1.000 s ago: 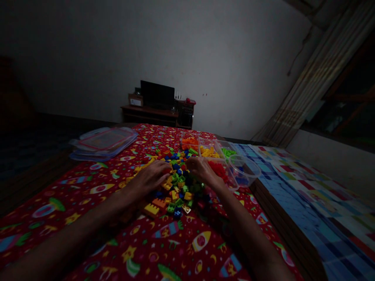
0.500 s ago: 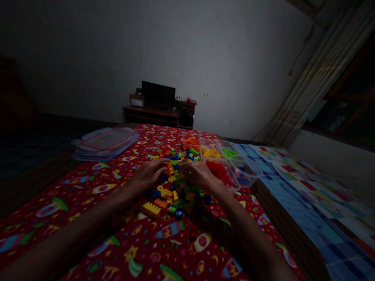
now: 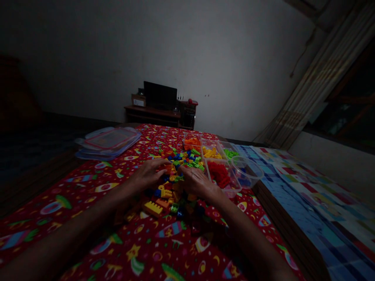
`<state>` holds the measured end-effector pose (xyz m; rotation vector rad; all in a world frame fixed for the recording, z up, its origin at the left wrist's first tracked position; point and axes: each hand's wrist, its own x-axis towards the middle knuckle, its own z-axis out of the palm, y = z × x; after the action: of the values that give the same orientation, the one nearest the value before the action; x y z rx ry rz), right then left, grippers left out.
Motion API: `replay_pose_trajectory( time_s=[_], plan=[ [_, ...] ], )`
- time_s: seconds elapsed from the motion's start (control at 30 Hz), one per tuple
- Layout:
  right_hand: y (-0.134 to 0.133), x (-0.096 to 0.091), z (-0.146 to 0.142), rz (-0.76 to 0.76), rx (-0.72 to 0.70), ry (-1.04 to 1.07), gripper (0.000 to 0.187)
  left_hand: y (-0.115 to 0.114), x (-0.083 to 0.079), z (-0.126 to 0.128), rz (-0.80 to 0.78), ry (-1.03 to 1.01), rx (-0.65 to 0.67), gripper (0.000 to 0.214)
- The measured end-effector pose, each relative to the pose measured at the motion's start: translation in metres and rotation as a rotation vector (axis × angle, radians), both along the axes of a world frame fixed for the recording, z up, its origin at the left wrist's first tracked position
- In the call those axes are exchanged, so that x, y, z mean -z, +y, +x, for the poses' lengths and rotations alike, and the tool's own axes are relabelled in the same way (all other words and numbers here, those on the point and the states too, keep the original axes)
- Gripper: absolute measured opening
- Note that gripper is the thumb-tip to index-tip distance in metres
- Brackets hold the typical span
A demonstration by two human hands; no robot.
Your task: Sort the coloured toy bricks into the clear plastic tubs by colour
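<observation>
A heap of small plastic building blocks (image 3: 165, 193) in yellow, orange, green and blue lies on the red patterned cloth (image 3: 140, 242). At the heap's left side is my left hand (image 3: 149, 172), its fingers and thumb curled around an orange building block (image 3: 170, 169). My right hand (image 3: 195, 181) reaches into the heap from the right, fingers bent and closed together. Its fingertips are partly hidden, so what they hold cannot be made out. A long yellow block (image 3: 152, 208) lies in front of both hands.
Clear boxes at the right hold sorted blocks: orange (image 3: 192, 144), yellow (image 3: 212, 153), green (image 3: 231, 153) and red (image 3: 218, 173). A round clear tub (image 3: 254, 171) has blue ones. Stacked lids (image 3: 113, 141) lie at the left. A monitor (image 3: 160, 95) stands behind.
My right hand has shifted slightly left and lower over the heap, its fingers more tucked in. My left hand stays almost in place. The whole view has moved a little.
</observation>
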<state>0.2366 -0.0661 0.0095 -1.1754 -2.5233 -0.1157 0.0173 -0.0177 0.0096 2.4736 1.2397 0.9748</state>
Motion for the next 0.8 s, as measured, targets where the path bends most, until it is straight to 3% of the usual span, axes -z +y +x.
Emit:
replay_pose_trajectory(
  time_s=[0.1,0.37,0.47,0.7,0.8],
  plan=[
    [-0.001,0.004,0.0,0.027,-0.053,0.069,0.046,0.002,-0.002,-0.004,0.001,-0.01,-0.01,0.036],
    [-0.009,0.009,-0.009,0.02,-0.04,0.032,0.019,-0.002,-0.006,-0.001,0.125,-0.005,0.044,0.035],
    [-0.005,-0.002,-0.006,-0.053,-0.055,0.113,0.017,-0.003,-0.007,0.001,0.161,0.01,0.052,0.035],
    [0.014,-0.035,0.017,-0.303,0.093,0.392,0.011,-0.002,-0.006,-0.001,0.159,0.028,0.03,0.033],
    [0.02,-0.037,0.028,-0.46,0.059,0.486,0.022,-0.002,-0.007,-0.001,0.162,0.032,0.034,0.033]
  ],
)
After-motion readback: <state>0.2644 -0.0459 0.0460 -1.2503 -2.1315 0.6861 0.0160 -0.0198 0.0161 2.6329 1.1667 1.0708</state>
